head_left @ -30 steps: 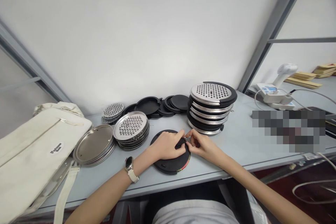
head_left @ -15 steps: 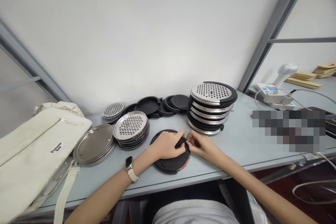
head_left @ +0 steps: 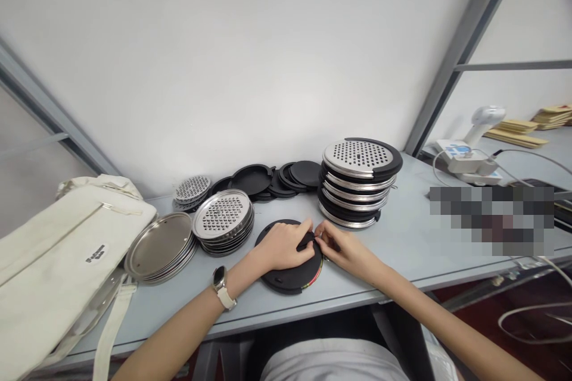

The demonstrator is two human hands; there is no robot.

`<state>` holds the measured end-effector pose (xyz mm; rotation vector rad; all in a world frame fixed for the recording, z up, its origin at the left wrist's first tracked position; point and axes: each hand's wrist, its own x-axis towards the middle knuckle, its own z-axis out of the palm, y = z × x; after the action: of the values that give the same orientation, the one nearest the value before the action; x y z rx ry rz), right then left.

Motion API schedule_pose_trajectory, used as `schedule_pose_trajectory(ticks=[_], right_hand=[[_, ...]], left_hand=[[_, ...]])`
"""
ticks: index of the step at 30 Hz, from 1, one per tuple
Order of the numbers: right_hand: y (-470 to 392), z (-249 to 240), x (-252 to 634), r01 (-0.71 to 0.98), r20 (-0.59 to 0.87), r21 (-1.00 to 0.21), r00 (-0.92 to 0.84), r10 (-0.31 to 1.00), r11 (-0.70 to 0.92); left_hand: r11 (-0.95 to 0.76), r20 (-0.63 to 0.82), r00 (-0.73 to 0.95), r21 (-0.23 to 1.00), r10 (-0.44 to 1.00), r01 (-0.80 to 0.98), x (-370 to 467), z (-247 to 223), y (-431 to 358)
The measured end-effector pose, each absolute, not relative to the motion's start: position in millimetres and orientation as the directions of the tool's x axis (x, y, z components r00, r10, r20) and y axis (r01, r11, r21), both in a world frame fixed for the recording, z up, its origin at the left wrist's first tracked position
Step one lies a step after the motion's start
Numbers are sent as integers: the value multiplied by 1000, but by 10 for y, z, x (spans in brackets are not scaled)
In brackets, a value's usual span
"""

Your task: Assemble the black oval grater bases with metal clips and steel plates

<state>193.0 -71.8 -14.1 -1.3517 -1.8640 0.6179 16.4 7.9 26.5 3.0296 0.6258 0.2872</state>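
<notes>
A round black disc (head_left: 286,281) with a red, yellow and green strip along its lower right edge lies near the table's front edge. My left hand (head_left: 286,245) rests over it, fingers bent, thumb and forefinger pinching a small black part on its upper right. Against that same edge, my right hand (head_left: 337,245) has its fingertips pressed together on something too small to make out. Behind my right hand stands a tall stack of perforated metal discs with black rims (head_left: 360,156).
Left of the disc are stacked grater plates (head_left: 222,214) and plain metal plates (head_left: 161,244). Black round parts (head_left: 252,181) lie along the wall. A cream bag (head_left: 58,256) covers the far left; a white device (head_left: 469,158) with cables stands at the right.
My right hand's fingertips have shifted slightly left and up along the disc's edge. The ring-like glint at them no longer shows. My left hand stays almost in place.
</notes>
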Motion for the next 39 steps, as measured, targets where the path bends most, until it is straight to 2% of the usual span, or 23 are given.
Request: schedule_pose_trajectory(ticks=[7,15,27,39], right_hand=[[-725,-116,1934,623,364,-709,-79,928,331],[-737,-125,1939,621,432,-689,-61,900,373],[-750,-127,1943,604,487,-670,-80,870,431],[-764,-101,1934,596,506,-667,-78,859,448]], left_hand=[[-912,167,897,72,410,404,168,261,82],[-917,189,897,75,399,392,156,264,81],[-970,279,929,47,243,240,133,210,92],[-978,284,938,6,200,207,124,201,99]])
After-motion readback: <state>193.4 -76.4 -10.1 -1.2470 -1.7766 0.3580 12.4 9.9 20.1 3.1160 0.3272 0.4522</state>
